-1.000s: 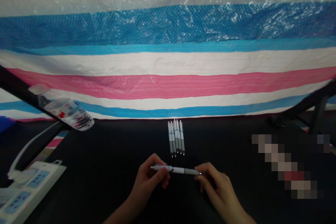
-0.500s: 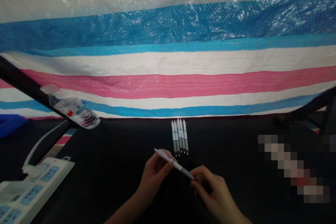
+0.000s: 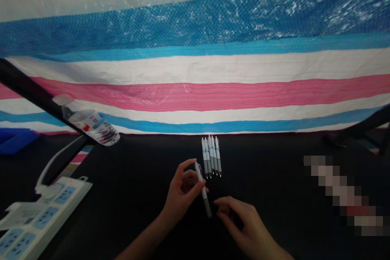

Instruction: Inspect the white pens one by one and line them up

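My left hand (image 3: 184,193) is closed around a white and grey click pen (image 3: 201,185), held steeply tilted with its grey grip end pointing down. The index fingertip rests at the pen's top, by the push button. Close to the lower end, but apart from it, is my right hand (image 3: 239,219). Its fingers are curled, with a small gap between thumb and index finger and nothing visible there. Beyond both hands, several similar pens (image 3: 211,156) lie side by side on the black table (image 3: 146,166), tips toward me.
At left lie a white power strip (image 3: 51,215) with a plug in it and a tilted clear plastic bottle (image 3: 97,128) by a black bar (image 3: 33,93). A blue tray (image 3: 18,140) is at the far left. A striped plastic sheet (image 3: 195,69) hangs behind. One patch at right is pixelated.
My right hand has let go of the pen's lower end. The pen has swung from a slant to nearly upright in my left hand, whose index finger has moved onto its top.
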Demonstrator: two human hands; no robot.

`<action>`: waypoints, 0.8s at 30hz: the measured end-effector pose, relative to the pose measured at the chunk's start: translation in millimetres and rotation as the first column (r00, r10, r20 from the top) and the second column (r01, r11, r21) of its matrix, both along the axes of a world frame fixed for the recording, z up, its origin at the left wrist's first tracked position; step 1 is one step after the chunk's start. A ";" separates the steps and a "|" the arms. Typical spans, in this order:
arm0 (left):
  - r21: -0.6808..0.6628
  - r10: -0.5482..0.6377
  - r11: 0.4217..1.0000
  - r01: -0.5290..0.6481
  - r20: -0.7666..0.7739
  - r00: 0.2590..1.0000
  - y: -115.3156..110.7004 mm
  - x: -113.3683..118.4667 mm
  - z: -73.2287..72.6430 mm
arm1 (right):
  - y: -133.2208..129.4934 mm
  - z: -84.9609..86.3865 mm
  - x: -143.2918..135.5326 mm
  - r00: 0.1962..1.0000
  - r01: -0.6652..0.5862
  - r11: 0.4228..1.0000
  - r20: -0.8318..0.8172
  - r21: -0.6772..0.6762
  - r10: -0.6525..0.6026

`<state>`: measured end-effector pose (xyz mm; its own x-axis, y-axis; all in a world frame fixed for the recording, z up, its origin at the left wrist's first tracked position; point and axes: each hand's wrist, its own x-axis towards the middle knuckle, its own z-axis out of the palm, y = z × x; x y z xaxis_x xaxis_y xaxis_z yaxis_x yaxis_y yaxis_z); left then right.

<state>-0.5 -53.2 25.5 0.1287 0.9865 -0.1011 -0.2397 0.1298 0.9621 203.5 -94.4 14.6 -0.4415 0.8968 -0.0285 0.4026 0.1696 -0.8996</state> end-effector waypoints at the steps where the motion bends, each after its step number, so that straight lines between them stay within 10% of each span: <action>1: -0.001 -0.001 1.000 0.001 0.008 1.000 0.1 0.2 -0.7 | 0.1 0.5 0.0 1.000 0.001 1.000 -0.002 0.001 -0.001; 24: -0.101 0.089 0.991 -0.085 0.031 0.996 3.5 1.0 2.1 | 2.4 3.4 0.2 1.000 0.018 1.000 -0.019 0.011 -0.018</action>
<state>0.4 -49.7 27.6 0.0482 0.9795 -0.1958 -0.2876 0.2013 0.9364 203.6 -92.0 18.0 -0.4255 0.9049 -0.0103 0.3885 0.1724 -0.9052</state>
